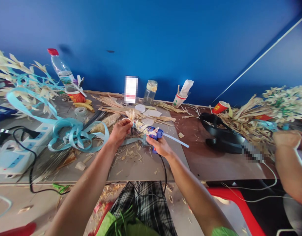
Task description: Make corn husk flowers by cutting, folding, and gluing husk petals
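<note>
Pinched in the fingers of my left hand (121, 129) is a small pale husk flower (131, 115), its petals pointing up. My right hand (161, 146) grips a blue glue gun (159, 133), and a translucent glue stick (176, 140) juts from its back end. The gun's front points left toward the flower; pale scraps cover part of its body. Whether its nozzle touches the flower I cannot tell. A light blue ribbon (78, 131) lies in loops left of my left hand. Behind both hands are dried corn husks (123, 109).
A power strip (40, 141) with black cables sits at left. A water bottle (61, 67), a lit phone (131, 89), a glass jar (150, 92) and a paper cup (179, 99) stand along the wall. At right are a black curved object (222, 137) and another person's arm (290, 164).
</note>
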A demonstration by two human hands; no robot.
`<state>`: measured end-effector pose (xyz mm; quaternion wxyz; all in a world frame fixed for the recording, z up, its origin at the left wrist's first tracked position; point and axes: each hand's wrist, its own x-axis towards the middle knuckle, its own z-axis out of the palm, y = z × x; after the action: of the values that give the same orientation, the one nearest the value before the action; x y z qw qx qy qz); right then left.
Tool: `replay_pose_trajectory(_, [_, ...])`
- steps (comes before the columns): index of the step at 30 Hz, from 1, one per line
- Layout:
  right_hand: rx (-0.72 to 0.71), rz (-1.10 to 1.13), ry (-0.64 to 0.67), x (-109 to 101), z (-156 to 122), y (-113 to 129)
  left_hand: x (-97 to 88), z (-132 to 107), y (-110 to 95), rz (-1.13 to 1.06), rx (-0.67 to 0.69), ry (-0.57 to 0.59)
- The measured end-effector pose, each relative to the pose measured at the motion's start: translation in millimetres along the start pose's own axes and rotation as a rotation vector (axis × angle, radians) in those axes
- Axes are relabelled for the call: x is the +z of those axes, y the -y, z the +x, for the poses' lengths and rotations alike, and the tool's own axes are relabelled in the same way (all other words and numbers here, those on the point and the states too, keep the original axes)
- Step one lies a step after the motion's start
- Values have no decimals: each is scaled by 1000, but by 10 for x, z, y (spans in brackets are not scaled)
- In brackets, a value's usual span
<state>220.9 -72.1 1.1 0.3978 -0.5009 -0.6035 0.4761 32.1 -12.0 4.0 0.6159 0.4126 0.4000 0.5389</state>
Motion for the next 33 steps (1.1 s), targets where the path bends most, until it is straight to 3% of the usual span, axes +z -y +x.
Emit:
replay_pose_trajectory(18, [-69, -17, -13, 8, 14, 15, -9, 12, 13, -53, 5, 10])
replay_pose_trajectory(23, [-12, -14, -11, -20, 6, -42, -23, 21, 8, -102, -4, -9])
replay_pose_trajectory(27, [79, 97, -62, -59, -20, -40, -30, 21, 0, -116, 12, -26])
replay_pose_trajectory(33, [36, 193, -243, -174, -4, -3, -44, 27, 7, -152, 0, -41])
